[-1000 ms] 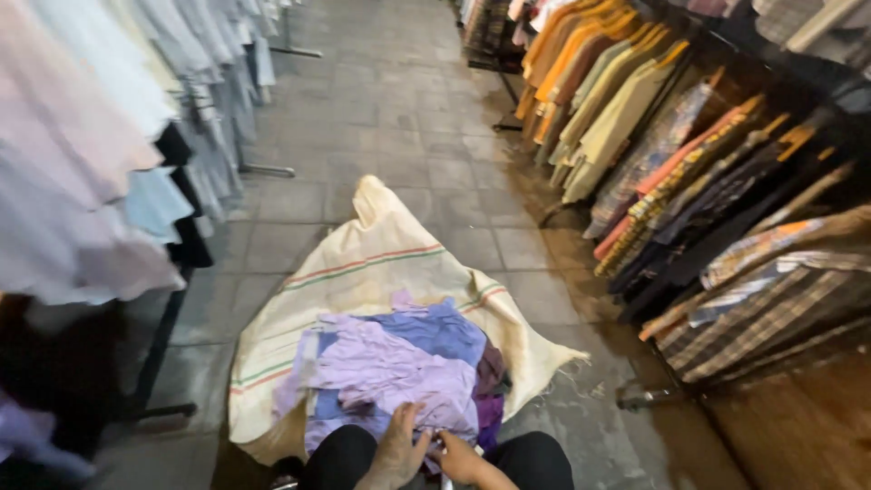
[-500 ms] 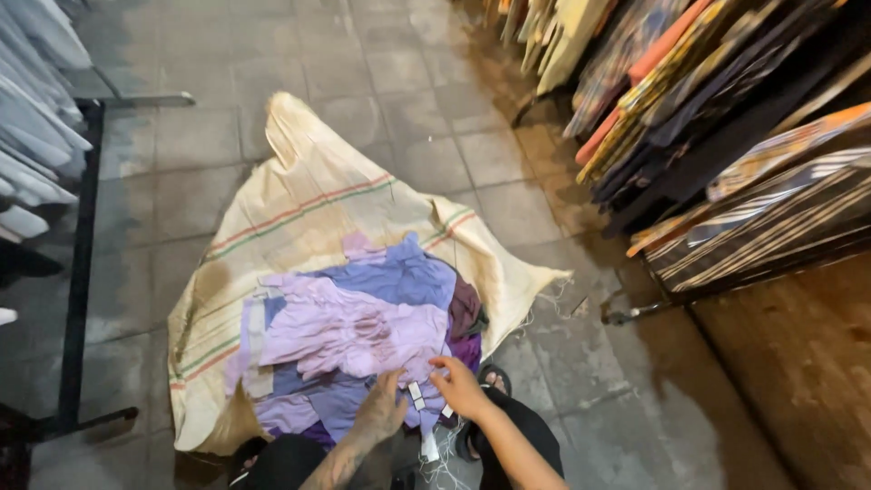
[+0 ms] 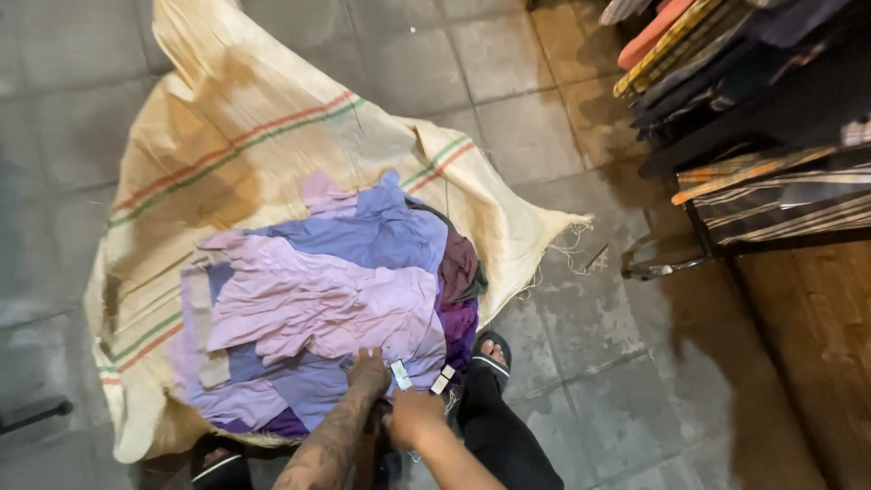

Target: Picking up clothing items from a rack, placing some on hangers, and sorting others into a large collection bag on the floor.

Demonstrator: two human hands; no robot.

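A pile of clothes [image 3: 327, 308], lilac, blue and purple, lies on a big woven sack [image 3: 236, 136] spread on the tiled floor [image 3: 599, 363]. The sack is tan with red and green stripes, and its frayed edge points toward the rack [image 3: 744, 118] of hanging shirts at the right of the sack.

The left hand [image 3: 367, 370] rests on the near edge of the pile, fingers pressed down into the lilac shirt [image 3: 308, 304] on top; whether it pinches the cloth or only lies on it, I cannot tell. The right hand [image 3: 413, 416] sits just beside it, at the sack's near rim, fingers curled close around the hem where two small white tags [image 3: 422, 377] hang. The tags lie between the two hands and the dark purple garment [image 3: 458, 322] at the pile's right side.

A foot in a black sandal [image 3: 492, 352] stands on the floor just off the sack's near right edge, touching the purple cloth. The other foot [image 3: 216, 458] shows at the sack's near left corner.
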